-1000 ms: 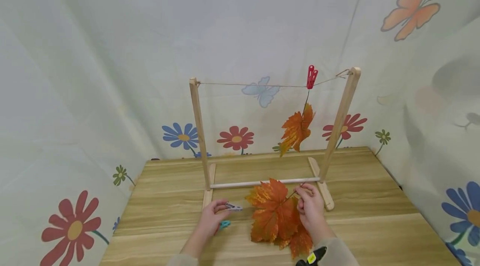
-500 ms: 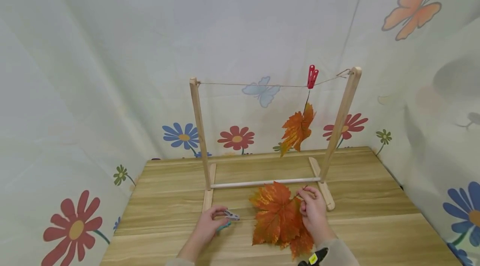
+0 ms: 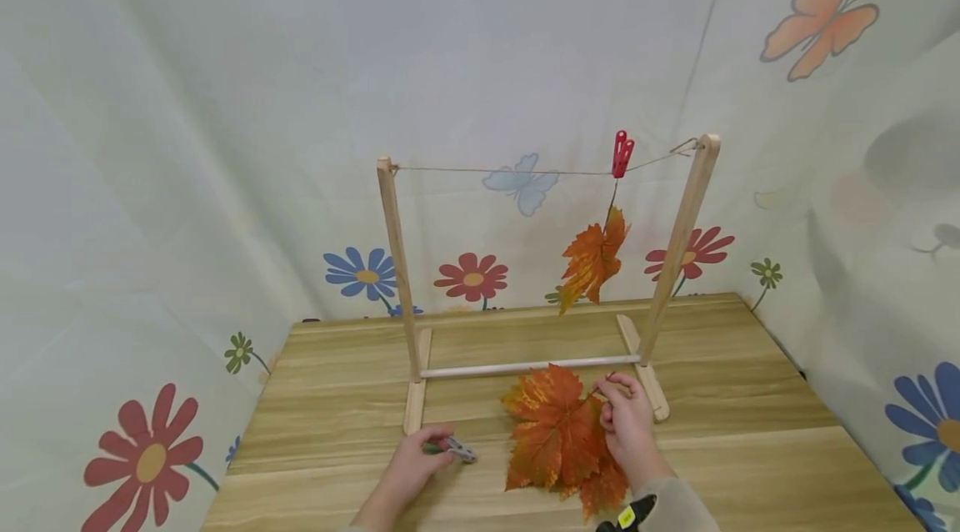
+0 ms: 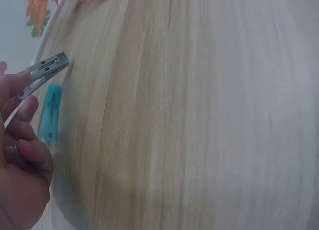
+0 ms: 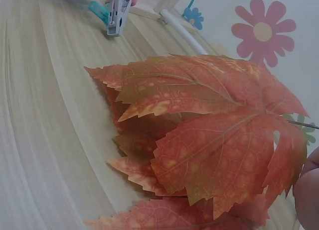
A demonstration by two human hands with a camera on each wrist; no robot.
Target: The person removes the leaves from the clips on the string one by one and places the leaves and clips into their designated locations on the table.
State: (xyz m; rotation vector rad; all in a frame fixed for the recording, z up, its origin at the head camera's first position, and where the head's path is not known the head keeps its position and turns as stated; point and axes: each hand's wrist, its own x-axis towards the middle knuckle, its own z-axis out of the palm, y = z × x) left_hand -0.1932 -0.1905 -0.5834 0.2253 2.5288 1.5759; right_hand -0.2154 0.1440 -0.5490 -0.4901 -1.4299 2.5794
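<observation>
My left hand [image 3: 411, 465] pinches a grey clothespin [image 4: 49, 68] between thumb and fingers, its free end pointing away from the fingertips. A teal clothespin [image 4: 50, 113] shows just below it, beside the curled fingers; whether it lies on the table or touches the hand I cannot tell. My right hand [image 3: 628, 424] pinches the thin stem of an orange maple leaf [image 3: 558, 428], the blade spread to the left of the fingers. Under that leaf another orange leaf [image 3: 604, 489] is partly hidden.
A wooden frame [image 3: 684, 244] stands behind the hands, with a string [image 3: 502, 171] between its posts. A red clothespin [image 3: 622, 155] on the string holds a hanging orange leaf [image 3: 594, 257]. A white rod [image 3: 480, 368] joins the feet on the wooden table [image 3: 750, 465].
My left hand has moved down toward the near edge, and the grey clothespin now tilts more downward. My right hand has lowered slightly, bringing the pinched leaf a little down and right.
</observation>
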